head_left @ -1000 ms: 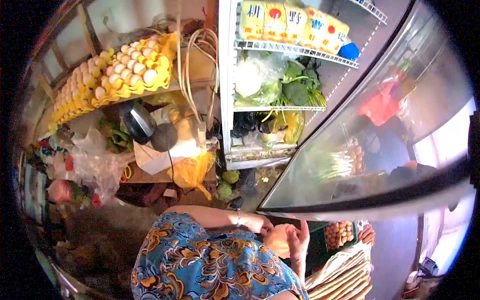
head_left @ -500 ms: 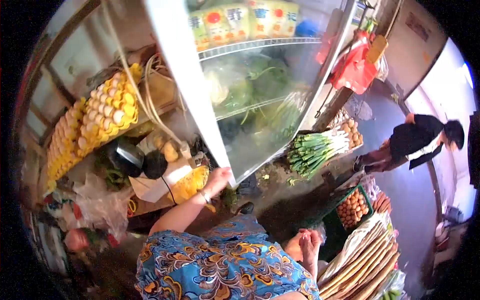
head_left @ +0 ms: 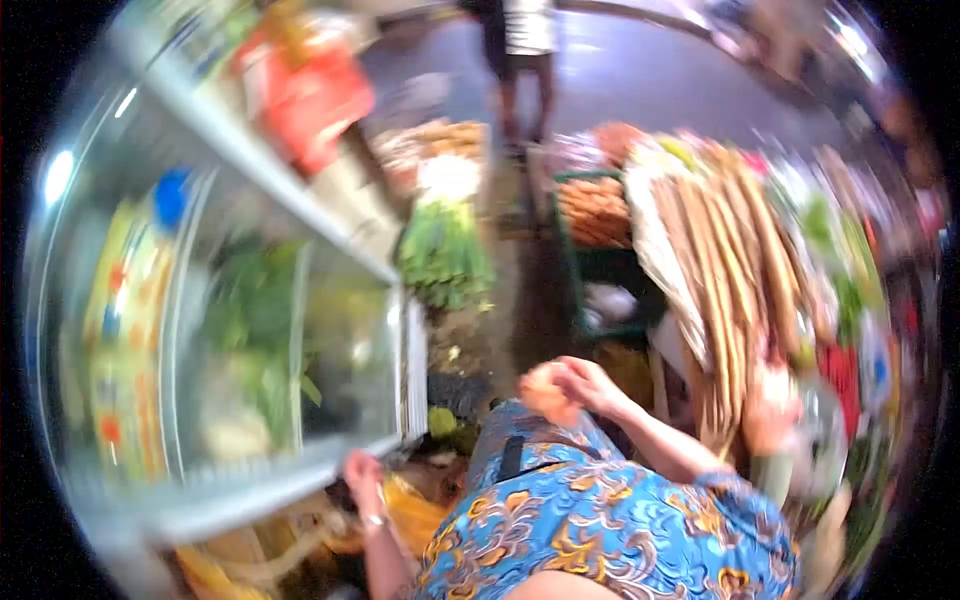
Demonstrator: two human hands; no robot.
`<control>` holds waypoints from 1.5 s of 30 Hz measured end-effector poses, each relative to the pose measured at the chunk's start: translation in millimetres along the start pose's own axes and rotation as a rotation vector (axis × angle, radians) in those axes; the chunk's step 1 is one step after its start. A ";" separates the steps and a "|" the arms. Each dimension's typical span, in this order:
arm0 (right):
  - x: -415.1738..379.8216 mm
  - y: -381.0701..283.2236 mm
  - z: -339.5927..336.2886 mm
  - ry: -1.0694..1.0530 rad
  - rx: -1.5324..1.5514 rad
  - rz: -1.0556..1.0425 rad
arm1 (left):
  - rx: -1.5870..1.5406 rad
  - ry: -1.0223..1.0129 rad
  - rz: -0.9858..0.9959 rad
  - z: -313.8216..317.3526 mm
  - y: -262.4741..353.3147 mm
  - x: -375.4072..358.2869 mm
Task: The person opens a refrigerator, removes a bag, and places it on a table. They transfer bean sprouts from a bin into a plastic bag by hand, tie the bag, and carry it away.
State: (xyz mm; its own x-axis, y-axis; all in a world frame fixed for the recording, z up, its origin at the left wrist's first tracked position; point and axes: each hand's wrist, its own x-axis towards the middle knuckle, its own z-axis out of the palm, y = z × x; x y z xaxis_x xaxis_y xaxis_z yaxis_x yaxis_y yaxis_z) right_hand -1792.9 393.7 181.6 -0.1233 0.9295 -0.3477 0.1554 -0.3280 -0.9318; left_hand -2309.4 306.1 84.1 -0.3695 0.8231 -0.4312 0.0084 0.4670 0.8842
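Note:
On the left stands a glass-doored fridge (head_left: 345, 400) with leafy greens (head_left: 250, 320) and printed yellow packets (head_left: 125, 340) behind the glass. My left hand (head_left: 363, 478) is beside the lower edge of its door frame, apparently not gripping it; its fingers are smeared by motion. In front of my blue patterned clothing, my right hand (head_left: 582, 385) is closed around a small orange-pink thing (head_left: 546, 392), too blurred to name.
Leeks (head_left: 445, 250) lie ahead on the floor. To the right are a green crate (head_left: 570, 262) with round brown items and long brown roots (head_left: 725, 270). Another person's hand (head_left: 770, 410) is near the roots. A person (head_left: 525, 60) stands farther ahead; a red bag (head_left: 305, 95) hangs left.
My view has swung right, so the fridge now fills the left side. My left hand has come off the door edge it held. My right hand has risen in front of my body.

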 end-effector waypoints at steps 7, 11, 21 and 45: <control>10.8 -51.1 51.7 -0.071 -0.190 -0.381 | 0.591 -0.736 0.741 232.1 148.1 -57.5; -24.7 -92.2 41.3 0.061 -0.117 -0.485 | 0.646 -0.874 1.285 319.8 203.4 -72.9; -207.3 3.9 -189.0 1.192 -0.732 -0.038 | -0.003 -0.900 0.175 354.7 167.8 -25.3; -273.0 90.8 -328.7 2.070 0.589 -0.047 | 0.687 -0.125 0.126 253.0 100.0 86.1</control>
State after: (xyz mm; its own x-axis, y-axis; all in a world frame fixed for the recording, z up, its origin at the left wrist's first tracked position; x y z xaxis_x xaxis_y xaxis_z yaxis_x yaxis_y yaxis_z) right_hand -1423.0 165.7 226.2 0.9103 -0.3939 -0.1273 -0.1072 0.0728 -0.9916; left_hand -2105.3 505.4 90.0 -0.2181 0.8958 -0.3872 0.6434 0.4303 0.6332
